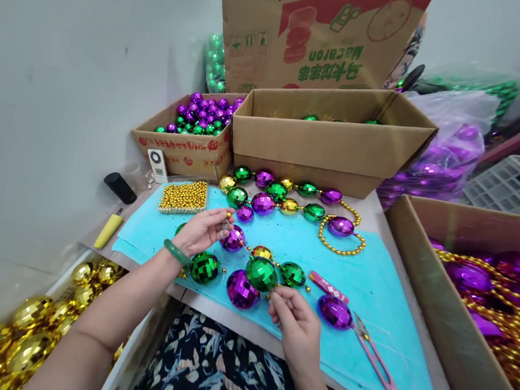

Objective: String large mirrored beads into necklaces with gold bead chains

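My left hand (pixel 206 233), with a green bangle (pixel 176 252) on its wrist, pinches a small gold bead (pixel 228 216) at its fingertips. A thin line, thread or needle, slants down from there toward a large faceted green bead (pixel 261 274). My right hand (pixel 296 324) is closed in a pinch just below that bead; what its fingertips grip is too small to make out. Around the hands lie a purple bead (pixel 242 289), another green bead (pixel 205 267) and a gold bead (pixel 262 253). Pink thread snips (pixel 375 355) lie to the right, near a purple bead (pixel 335 312).
A tray of small gold beads (pixel 185 196) and a finished-looking bead strand (pixel 263 204) rest on the blue cloth (pixel 372 283). Cardboard boxes (pixel 312 145) stand behind, another box (pixel 417 300) at right. Large gold beads (pixel 35 313) fill a container at lower left.
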A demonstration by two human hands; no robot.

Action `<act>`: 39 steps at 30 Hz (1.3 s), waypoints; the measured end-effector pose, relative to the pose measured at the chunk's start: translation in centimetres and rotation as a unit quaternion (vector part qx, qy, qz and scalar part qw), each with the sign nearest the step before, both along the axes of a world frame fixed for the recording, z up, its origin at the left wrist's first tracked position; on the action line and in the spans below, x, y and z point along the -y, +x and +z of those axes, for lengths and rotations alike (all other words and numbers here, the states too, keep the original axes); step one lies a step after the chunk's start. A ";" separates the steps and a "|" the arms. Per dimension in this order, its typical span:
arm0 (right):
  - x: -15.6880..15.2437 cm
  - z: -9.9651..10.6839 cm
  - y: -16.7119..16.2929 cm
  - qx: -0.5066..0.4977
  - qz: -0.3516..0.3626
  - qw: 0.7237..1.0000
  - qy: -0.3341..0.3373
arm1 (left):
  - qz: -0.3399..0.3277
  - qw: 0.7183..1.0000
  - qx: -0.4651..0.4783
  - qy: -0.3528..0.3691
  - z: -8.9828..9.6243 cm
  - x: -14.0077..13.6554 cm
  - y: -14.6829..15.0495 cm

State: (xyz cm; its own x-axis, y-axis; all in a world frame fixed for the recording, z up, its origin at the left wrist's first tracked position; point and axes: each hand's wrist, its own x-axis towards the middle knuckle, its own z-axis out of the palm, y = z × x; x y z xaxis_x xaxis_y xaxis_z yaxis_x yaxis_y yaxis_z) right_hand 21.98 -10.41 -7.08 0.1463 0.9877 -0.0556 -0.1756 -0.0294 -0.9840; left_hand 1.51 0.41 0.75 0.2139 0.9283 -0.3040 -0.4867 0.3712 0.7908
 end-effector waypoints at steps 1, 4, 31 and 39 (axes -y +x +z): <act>0.1 0.1 0.0 -0.001 -0.003 1.000 0.001 | 0.000 1.000 0.003 0.000 0.1 0.1 0.1; 0.2 0.1 0.1 -0.004 -0.009 1.000 0.005 | 0.001 1.000 0.016 -0.004 0.3 0.2 0.3; -0.3 0.2 -0.2 -0.034 0.007 0.998 -0.046 | -0.103 0.975 -0.179 0.081 -0.8 2.3 3.5; -0.7 0.7 2.4 0.131 -0.048 0.990 0.018 | -0.098 0.953 -0.241 0.153 0.6 2.3 6.0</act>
